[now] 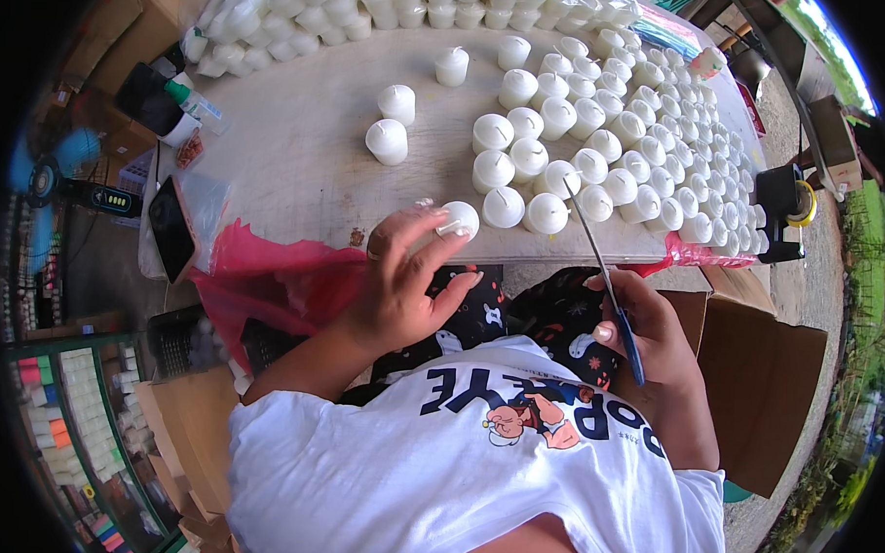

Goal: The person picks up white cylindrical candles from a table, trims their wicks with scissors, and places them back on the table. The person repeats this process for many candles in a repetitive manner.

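Note:
My left hand reaches over the near edge of the table, fingers stretched and apart. Its fingertips touch a white votive candle, and the thumb stands away from it. In my right hand is a pair of scissors with blue handles. The blades point up and to the left, their tip over the near candles; they look closed. Many short white candles with wicks, one of them at the front, stand upright in close rows on the right. Three more, including a front one, stand apart on the left.
Clear plastic bags of white candles line the back of the pale table. A phone leans at the left edge, near a fan. Pink plastic hangs below. A cardboard box stands at right.

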Motion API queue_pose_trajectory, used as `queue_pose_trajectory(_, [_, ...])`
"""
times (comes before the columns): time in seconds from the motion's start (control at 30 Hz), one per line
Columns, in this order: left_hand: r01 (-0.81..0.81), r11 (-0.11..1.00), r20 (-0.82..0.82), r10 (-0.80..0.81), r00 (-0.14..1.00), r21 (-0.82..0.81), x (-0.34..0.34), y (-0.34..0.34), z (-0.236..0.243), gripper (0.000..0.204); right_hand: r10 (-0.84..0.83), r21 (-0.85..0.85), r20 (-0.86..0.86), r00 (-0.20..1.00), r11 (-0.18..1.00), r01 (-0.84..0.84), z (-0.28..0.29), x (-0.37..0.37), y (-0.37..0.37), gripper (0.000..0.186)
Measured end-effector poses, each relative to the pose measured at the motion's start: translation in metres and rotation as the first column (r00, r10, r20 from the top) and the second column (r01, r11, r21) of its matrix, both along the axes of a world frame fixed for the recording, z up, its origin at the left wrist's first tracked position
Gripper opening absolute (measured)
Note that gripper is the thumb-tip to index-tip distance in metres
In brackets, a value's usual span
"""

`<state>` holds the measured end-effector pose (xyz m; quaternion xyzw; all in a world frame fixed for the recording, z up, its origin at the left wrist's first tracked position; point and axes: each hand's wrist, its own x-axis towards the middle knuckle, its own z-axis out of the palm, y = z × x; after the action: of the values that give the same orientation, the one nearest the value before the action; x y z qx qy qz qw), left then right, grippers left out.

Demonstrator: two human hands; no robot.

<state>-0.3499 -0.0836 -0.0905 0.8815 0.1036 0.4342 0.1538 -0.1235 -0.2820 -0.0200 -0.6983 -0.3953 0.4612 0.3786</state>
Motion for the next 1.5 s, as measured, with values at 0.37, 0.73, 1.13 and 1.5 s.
queue_pose_trajectory(0.37, [-0.337, 0.929, -0.301, 0.368, 0.88, 0.153, 0.049, 0.006, 0.011, 0.063, -0.058, 0.092, 0.58, 0.812, 0.996, 0.006, -0.008, -0.022, 0.011, 0.055])
queue_pose_trajectory(0.73, [-0.242, 0.97, -0.369, 0.213, 0.905, -0.033, 0.04, 0.012, 0.018, 0.051, 0.062, 0.052, 0.607, 0.792, 0.992, -0.117, -0.014, -0.018, 0.015, 0.054])
queue_pose_trajectory(1.13, [0.011, 0.922, -0.328, -0.149, 0.933, -0.387, 0.039, 0.032, 0.022, 0.041, 0.126, -0.003, 0.623, 0.772, 0.987, -0.158, -0.016, -0.009, 0.019, 0.055])
queue_pose_trajectory(1.5, [0.015, 0.909, -0.374, -0.187, 0.908, -0.416, 0.037, 0.037, 0.018, 0.041, 0.076, -0.08, 0.056, 0.996, 0.994, -0.072, -0.013, -0.017, 0.033, 0.049])
